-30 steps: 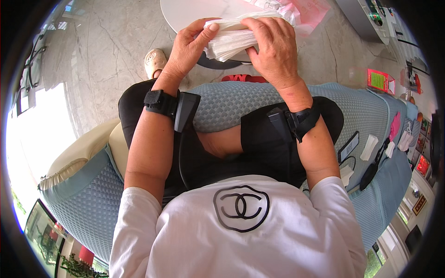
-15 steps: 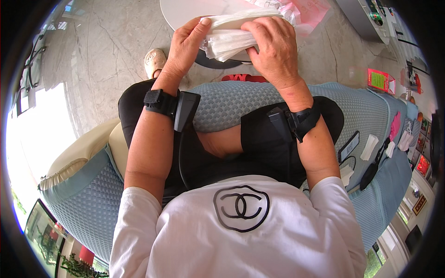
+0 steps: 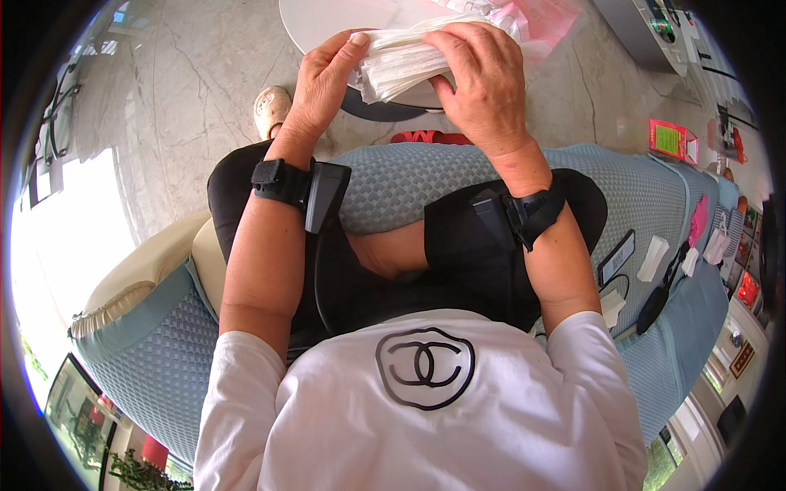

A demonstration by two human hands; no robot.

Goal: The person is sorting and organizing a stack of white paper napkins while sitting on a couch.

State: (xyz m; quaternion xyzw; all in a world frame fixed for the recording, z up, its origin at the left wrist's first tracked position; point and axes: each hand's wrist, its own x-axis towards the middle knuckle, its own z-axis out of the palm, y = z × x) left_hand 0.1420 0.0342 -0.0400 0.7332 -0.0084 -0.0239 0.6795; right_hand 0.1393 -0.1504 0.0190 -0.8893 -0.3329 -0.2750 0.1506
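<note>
A thick stack of folded white tissues (image 3: 401,65) spans both my hands above the round table. My left hand (image 3: 326,78) pinches its left end, with the thumb on top and the fingers hidden underneath. At the right, my right hand (image 3: 483,78) curls over the stack, its fingertips on the upper layers and its thumb along the near edge. The layers lie close together, nearly flat. Behind the right hand, a crumpled pink and clear plastic wrapper (image 3: 550,29) rests on the table.
The round white table (image 3: 315,20) stands ahead over a stone-tiled floor (image 3: 196,74). I sit on a sofa with a blue quilted cover (image 3: 385,188). To my right lie a phone (image 3: 616,257), folded tissues (image 3: 652,259) and a black strap-like item (image 3: 652,309). Red footwear (image 3: 430,137) is on the floor.
The stack's layers, fanned apart with a gap before, now lie closer together and flatter. My right fingertips have shifted slightly left over the top; both hands keep their hold.
</note>
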